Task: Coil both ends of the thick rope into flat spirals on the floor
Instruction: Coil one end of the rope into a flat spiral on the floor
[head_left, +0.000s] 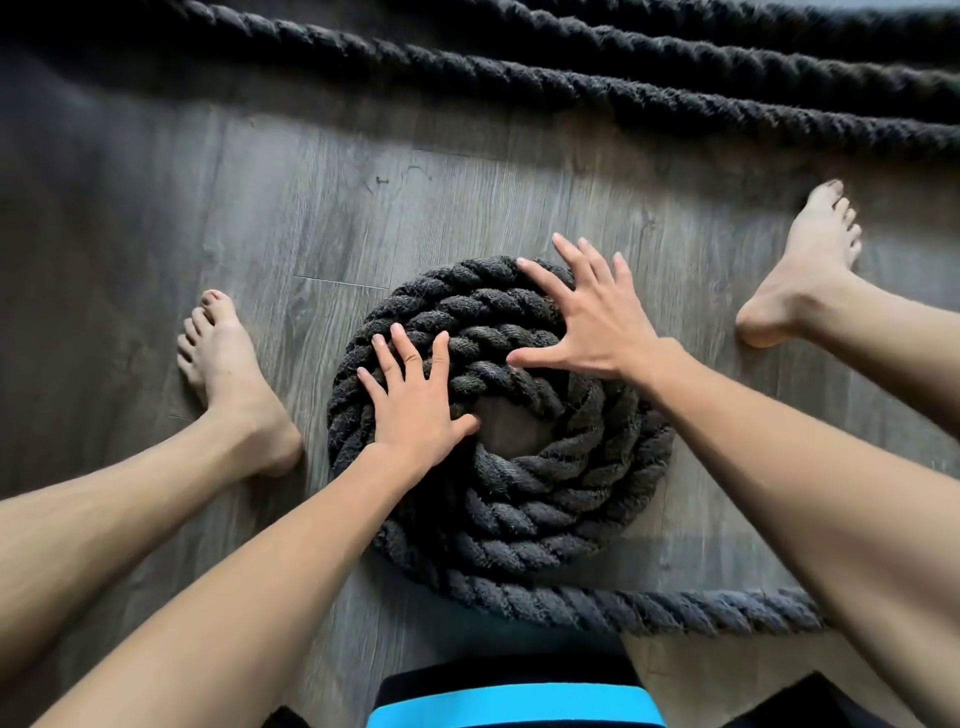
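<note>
Near edge: black garment with a bright blue band (514, 701), at the bottom of the view.

Just beyond it, the loose run of the thick rope (649, 608) lies flat on the grey wood-grain floor (156, 234). It leaves the near rim of the coil and passes rightward under the right forearm.

Coil (519, 499): dark twisted rope wound into a flat spiral of about three turns. It lies on the floor between the person's legs. A small patch of bare floor shows at its centre.

Left hand (415, 400): palm down on the left side of the coil. Grip apart, fingers straight and spread, with the thumb tip at the edge of the centre gap.

Right hand (597, 322): over the far right part of the coil. Grip apart and fingers splayed wide, fingertips reaching the outer turn and the thumb on an inner turn. Cannot tell if the palm bears down.

Left foot (228, 374): bare, on the floor left of the coil, apart from it. Right foot (805, 270): bare, further off to the right.

Far side: several more rope lengths (519, 78) stretch across the floor side by side, well apart from the coil.
</note>
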